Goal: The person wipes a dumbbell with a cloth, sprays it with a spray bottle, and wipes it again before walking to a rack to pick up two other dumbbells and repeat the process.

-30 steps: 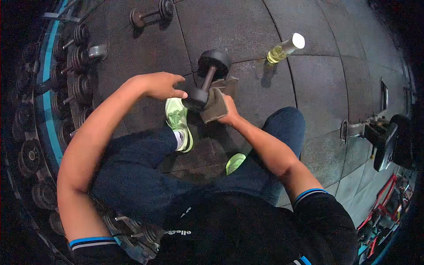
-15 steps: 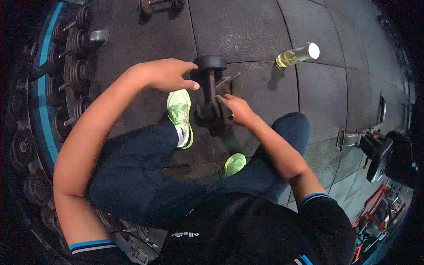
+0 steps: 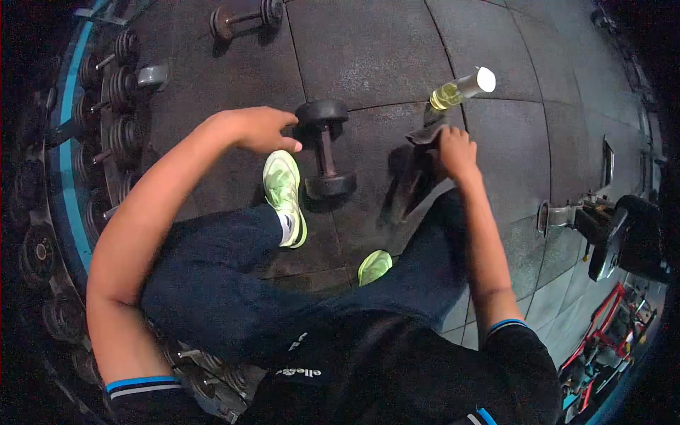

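A dumbbell [image 3: 325, 150] with thick black heads and a worn brown handle rests on the floor mat. Just left of its far head hovers my left hand [image 3: 269, 131], thumb and fingers apart, holding nothing. Over to the right of the dumbbell, my right hand [image 3: 457, 152] is closed on a dark cloth [image 3: 423, 136], which hangs limp and blurred toward my knee. Beyond that hand a spray-type bottle shape shows as a clear bottle [image 3: 449, 95] with yellowish liquid and a white top.
Dumbbell racks [image 3: 122, 138] line the left side along a blue strip. A second dumbbell [image 3: 246, 23] lies on the floor at the top. My light green shoe [image 3: 282, 183] is beside the near dumbbell. Gym equipment [image 3: 602, 230] stands at the right.
My right hand has swung right, drawing the cloth off the dumbbell handle and toward the bottle. My left hand has stayed beside the far head.
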Tool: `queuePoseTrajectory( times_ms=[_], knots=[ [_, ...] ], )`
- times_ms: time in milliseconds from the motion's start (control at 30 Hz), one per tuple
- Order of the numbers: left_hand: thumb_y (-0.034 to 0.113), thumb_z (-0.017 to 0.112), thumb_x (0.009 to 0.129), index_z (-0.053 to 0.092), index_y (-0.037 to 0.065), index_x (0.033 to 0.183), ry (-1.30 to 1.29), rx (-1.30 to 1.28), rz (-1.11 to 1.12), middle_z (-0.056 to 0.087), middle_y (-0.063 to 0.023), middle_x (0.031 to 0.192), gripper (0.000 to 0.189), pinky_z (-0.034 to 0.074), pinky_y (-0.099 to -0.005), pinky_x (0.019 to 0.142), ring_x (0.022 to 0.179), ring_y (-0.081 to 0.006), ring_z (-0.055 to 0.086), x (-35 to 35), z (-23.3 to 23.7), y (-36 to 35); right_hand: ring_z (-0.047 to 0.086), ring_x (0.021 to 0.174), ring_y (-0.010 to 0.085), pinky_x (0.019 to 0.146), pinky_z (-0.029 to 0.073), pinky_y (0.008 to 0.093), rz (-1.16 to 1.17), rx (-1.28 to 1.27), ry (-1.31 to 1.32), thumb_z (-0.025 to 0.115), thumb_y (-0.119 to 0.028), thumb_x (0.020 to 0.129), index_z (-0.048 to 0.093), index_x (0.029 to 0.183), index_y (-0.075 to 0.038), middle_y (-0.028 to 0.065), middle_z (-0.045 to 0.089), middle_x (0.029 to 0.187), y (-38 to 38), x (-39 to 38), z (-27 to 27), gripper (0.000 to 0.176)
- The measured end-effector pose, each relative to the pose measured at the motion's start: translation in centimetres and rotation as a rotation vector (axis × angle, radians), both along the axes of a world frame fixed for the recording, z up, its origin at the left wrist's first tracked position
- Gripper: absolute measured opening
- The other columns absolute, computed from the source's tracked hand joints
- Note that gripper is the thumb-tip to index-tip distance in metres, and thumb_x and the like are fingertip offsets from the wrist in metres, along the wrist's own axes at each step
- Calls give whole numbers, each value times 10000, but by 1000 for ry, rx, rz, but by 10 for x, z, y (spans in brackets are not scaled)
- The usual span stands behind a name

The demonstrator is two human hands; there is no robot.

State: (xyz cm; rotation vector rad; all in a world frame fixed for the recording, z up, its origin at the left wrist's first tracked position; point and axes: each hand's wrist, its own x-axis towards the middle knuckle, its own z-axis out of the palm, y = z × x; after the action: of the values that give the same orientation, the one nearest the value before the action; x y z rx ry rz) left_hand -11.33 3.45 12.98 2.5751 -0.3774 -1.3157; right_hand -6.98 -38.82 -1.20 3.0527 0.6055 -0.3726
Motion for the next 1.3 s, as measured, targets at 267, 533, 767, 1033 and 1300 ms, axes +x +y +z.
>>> queuePoseTrajectory(
  times_ms=[267, 533, 767, 1033, 1300],
  knots=[
    [337, 709, 904, 511, 12, 1411, -584, 88, -85, 602, -207, 1347, 634, 439, -460, 1081, 1250, -378, 570, -27, 120, -41, 686, 1020, 306, 871, 545, 413, -208, 652, 602, 798, -527, 809, 676, 1169, 41, 199, 707, 1122, 170, -43, -121, 683],
    [327, 694, 879, 576, 66, 1353, -388, -185, 26, 625, -132, 1247, 554, 416, -468, 1032, 1172, -290, 572, -145, 149, -89, 627, 801, 171, 737, 508, 338, -551, 868, 1143, 822, -318, 827, 682, 1020, -1, 76, 668, 904, 224, -32, -197, 397],
    [190, 521, 927, 593, 53, 1373, -599, -69, -79, 641, -158, 1114, 472, 452, -415, 955, 1088, -298, 588, -156, 151, -94, 623, 674, 211, 605, 493, 369, -830, 985, 987, 758, -286, 867, 640, 896, -11, 77, 650, 816, 257, -50, -165, 301],
    [210, 539, 935, 567, 48, 1389, -540, 222, -51, 629, -151, 1223, 483, 429, -423, 980, 1123, -278, 583, -144, 157, -92, 623, 666, 222, 614, 491, 389, -805, 890, 734, 701, -217, 837, 682, 887, 32, 111, 671, 786, 232, -17, -201, 255],
    [230, 422, 1007, 505, 41, 1457, -386, 123, -275, 583, -217, 1340, 494, 394, -480, 1075, 1224, -354, 546, -149, 174, -102, 690, 786, 305, 718, 520, 451, -470, 637, 376, 647, -352, 806, 695, 906, 132, 175, 723, 850, 197, 102, -204, 497]
  ],
)
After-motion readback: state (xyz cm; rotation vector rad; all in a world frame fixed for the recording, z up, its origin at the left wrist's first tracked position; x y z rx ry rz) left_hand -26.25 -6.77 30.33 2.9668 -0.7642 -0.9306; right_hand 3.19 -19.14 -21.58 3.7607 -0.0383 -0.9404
